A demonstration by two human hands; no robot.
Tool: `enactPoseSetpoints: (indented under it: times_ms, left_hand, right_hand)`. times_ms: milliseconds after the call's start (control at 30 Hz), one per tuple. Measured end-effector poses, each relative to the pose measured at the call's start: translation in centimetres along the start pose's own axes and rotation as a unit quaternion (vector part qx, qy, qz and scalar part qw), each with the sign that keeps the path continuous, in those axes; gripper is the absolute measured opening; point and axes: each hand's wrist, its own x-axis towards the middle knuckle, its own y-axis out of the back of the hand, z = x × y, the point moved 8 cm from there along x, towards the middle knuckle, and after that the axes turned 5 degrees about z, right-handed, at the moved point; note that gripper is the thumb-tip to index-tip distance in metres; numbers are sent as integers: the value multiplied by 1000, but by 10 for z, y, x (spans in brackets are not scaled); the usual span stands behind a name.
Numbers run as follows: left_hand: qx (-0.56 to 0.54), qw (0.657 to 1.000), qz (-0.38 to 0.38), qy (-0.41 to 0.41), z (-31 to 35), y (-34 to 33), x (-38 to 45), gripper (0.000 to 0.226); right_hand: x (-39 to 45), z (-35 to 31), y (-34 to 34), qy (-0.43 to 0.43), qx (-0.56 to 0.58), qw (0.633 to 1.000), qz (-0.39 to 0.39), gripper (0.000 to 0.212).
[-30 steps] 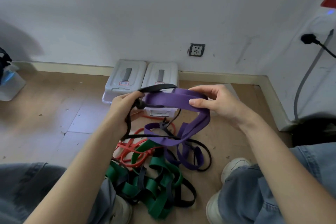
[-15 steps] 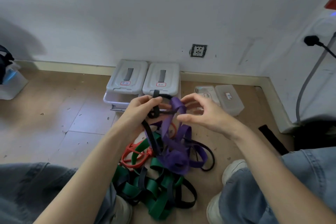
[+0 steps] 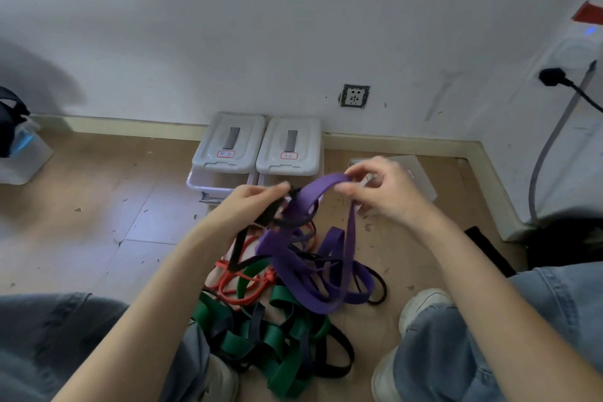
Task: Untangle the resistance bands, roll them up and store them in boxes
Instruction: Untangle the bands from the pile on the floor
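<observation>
Green band point(image 3: 280, 365): heaped on the floor point(image 3: 98, 206) between the shoes, tangled with black strips. Red band point(image 3: 238, 284): coiled just behind it. Purple band point(image 3: 313, 271): looped above the heap, raised at its top. Left hand point(image 3: 251, 206): clenched on a black band point(image 3: 270, 214). Right hand point(image 3: 385, 189): purple band pinched at its top. Two lidded boxes point(image 3: 257, 147): set against the wall.

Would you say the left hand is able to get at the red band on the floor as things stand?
Probably not yet: the left hand is shut on a black band, and the red band is tangled under other loops.
</observation>
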Motion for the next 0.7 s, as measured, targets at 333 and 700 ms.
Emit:
enactPoseSetpoints:
  times_ms: [333,700]
  left_hand:
    - [-50,997,63,7,-14,10,6,32]
    - [65,996,-7,-62,11,-3,6,17]
  right_hand:
    - [3,4,16,15,-221,973,57,47]
    - [-17,-16,-47,147,-194,969,-48,12]
